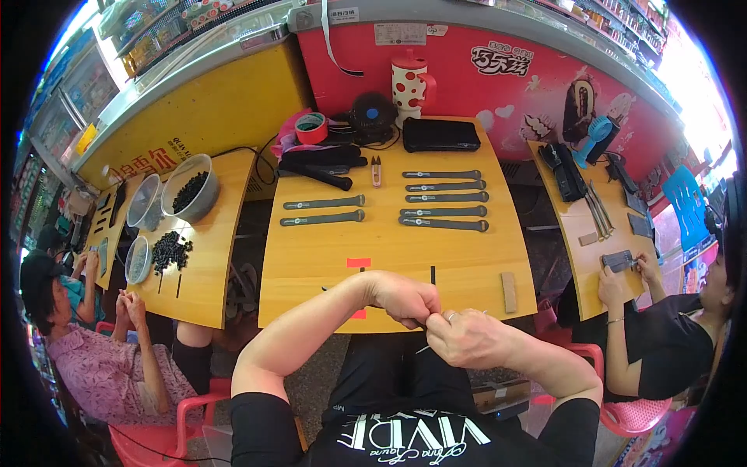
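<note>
A thin dark piece [422,324], mostly hidden, is pinched between the closed fingertips of the left hand [403,299] and right hand [468,338]; a thin pale rod [423,349] is also held in the right. Beyond the fingers, 7 grey straps [445,212] are laid in 2 groups; rightward, a tan block [508,292] is placed.

Dark piece [422,324] and thin pale rod [423,349], hand-held at the bench's [475,272] near edge

The dark piece shows as a short, narrow sliver where left grip [405,300] and right grip [469,338] meet; fingers cover the rest, its full shape hidden; the thin pale rod slants out beneath the right grip, lower end bare; another pale tip shows beyond its knuckles, possibly the same rod.
</note>
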Motion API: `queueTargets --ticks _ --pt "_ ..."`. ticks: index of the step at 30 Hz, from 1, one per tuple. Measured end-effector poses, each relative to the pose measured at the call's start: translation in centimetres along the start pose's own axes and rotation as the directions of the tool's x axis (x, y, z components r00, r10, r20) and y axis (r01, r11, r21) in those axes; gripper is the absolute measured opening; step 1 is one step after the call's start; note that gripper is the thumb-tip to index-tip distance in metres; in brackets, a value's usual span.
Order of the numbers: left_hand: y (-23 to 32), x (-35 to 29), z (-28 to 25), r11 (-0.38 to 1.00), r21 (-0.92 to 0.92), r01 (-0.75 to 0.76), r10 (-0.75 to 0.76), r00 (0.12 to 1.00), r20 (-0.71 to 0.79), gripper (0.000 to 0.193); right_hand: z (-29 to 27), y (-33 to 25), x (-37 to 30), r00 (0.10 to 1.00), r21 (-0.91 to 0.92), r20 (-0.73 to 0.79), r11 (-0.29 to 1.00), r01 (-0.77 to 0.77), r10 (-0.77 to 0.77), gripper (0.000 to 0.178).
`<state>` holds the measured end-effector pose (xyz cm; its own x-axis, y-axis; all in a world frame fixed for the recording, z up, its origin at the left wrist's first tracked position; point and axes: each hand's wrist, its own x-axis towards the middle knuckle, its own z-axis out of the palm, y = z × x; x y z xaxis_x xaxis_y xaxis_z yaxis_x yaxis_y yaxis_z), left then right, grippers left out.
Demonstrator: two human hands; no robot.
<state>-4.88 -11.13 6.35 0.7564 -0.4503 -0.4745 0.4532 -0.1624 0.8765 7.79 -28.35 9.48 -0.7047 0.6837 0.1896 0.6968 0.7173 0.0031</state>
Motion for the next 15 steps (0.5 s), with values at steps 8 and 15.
queueTargets --ticks 8,15 --pt "2.9 -3.3 3.8 0.516 0.793 0.324 0.846 -0.05 -0.53 0.012 4.0 0.3 -1.8 0.8 0.584 -0.283 0.757 -0.294 0.529 0.011" --pt "-0.7 -3.0 10.9 0.971 0.186 -0.151 0.229 0.359 -0.905 0.031 4.1 -1.2 0.7 0.697 0.753 -0.371 0.639 -0.16 0.613 0.012"
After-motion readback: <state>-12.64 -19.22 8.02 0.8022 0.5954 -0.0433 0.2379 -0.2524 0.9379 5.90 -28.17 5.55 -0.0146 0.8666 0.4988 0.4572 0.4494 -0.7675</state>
